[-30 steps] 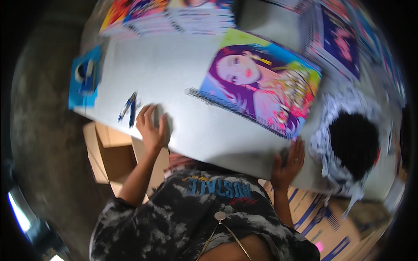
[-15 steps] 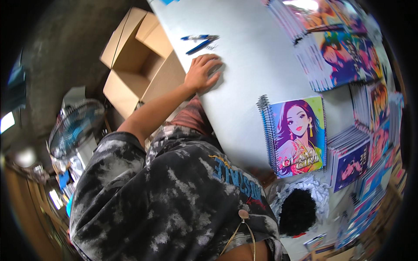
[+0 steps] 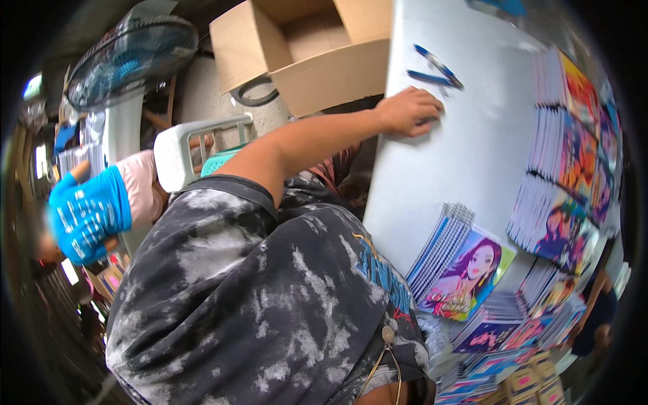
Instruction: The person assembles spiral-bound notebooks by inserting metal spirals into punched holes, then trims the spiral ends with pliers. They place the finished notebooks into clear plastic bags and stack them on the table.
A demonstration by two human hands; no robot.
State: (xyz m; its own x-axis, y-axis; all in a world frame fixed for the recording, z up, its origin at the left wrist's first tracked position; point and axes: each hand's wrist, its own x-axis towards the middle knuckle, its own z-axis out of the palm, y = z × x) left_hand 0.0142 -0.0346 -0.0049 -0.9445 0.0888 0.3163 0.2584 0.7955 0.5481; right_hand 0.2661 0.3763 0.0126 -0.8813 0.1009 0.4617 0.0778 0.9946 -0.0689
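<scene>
My left hand (image 3: 410,111) rests on the white table (image 3: 466,145) near its left edge, palm down. Its fingers are slightly bent and the thumb sits apart; I see nothing held in it. Just beyond the fingertips lies a blue-handled hand tool (image 3: 437,71), its two arms spread in a V; it looks like pliers. My right hand is out of the picture. A stack of spiral notebooks (image 3: 466,273) stands at the near end of the table, the top cover showing a drawn dark-haired figure.
More notebook stacks (image 3: 563,152) line the table's right side. Left of the table sit an open cardboard box (image 3: 331,74), a pale plastic chair (image 3: 177,158) and a fan (image 3: 131,61). A person in a blue shirt (image 3: 91,212) is at far left, and part of another person (image 3: 597,317) shows at right.
My view has swung left, bringing the chair and the person in blue into sight. My left hand stays on the table by the tool, its fingers now more bent.
</scene>
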